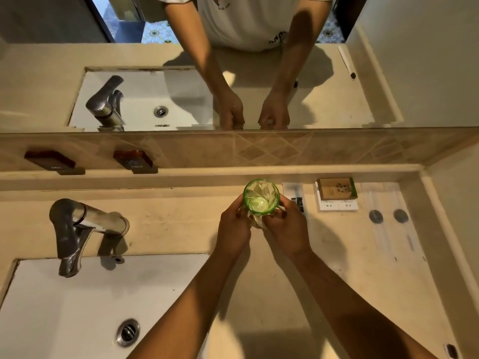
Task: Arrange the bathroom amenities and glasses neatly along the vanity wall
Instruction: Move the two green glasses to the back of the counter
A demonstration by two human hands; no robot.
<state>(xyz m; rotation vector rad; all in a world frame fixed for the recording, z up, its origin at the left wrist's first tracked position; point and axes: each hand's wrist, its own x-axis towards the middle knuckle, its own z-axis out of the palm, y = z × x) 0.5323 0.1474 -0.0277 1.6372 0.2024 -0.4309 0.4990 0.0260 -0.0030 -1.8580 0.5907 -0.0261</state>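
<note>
I see one green glass (261, 196) standing upright on the counter (181, 224), close to the back ledge and just left of the row of packets. My left hand (234, 229) and right hand (285, 229) are both wrapped around its lower half, fingertips pressed to the sides, with the two hands nearly touching below it. Something pale and crumpled sits under the glass between my palms; I cannot tell whether it is paper or cloth, since the fingers hide most of it. Pale reflections or folds show inside the glass, too blurred to name.

To the right I count one slim white sachet (294, 198), partly covered by my right hand, then one brown box (337, 188) resting on a white card (337, 205). Beyond that lie two long clear wrappers (388, 224), each with a round grey disc; they are faint against the stone and their contents are hard to make out.

There is one tap (75, 229) over one white sink (64, 307), whose left and lower edges are cut off by the frame. Two dark labels (50, 160) sit on the tiled strip; "COLD" reads clearly, the other is blurred. A small dark item (451, 350) at the bottom right corner is cropped and unclear. The mirror (259, 86) repeats my arms.
</note>
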